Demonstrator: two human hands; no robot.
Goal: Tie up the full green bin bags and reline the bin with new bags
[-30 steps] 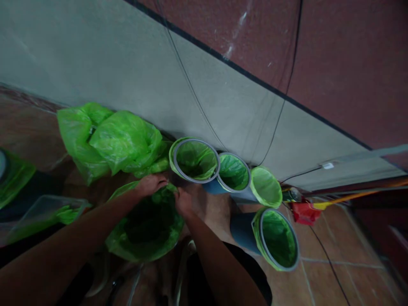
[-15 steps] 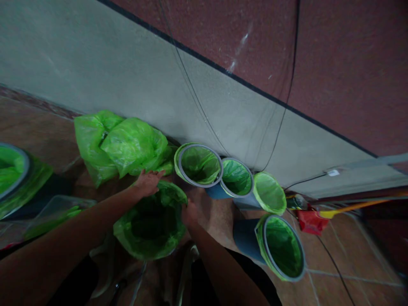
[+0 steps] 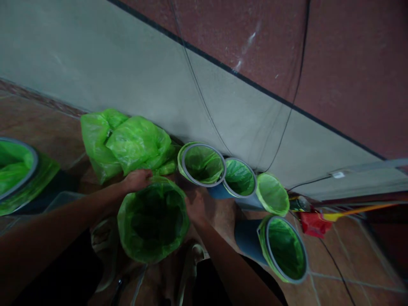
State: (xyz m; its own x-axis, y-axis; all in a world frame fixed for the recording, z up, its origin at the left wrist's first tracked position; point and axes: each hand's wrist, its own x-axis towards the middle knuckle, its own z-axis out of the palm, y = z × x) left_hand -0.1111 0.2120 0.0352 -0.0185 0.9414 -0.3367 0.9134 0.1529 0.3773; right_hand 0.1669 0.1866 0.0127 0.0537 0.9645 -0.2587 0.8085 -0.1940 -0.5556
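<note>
A bin with a green plastic liner (image 3: 153, 221) stands on the floor in front of me, its liner folded over the rim. My left hand (image 3: 137, 180) rests on the far left rim, fingers curled over the liner's edge. My right hand (image 3: 195, 206) is pressed against the right side of the rim, fingers closed on the liner there. Both forearms reach in from the bottom of the view.
Several grey bins with green liners (image 3: 203, 164) stand along the wall, another (image 3: 283, 248) at the right and one (image 3: 14, 170) at the far left. A heap of green bags (image 3: 127, 142) lies by the wall. A red object (image 3: 314, 224) and cables lie at the right.
My hands have slid apart along the bin's rim, the left to the far left edge and the right down the right side. The liner now sits spread round the rim.
</note>
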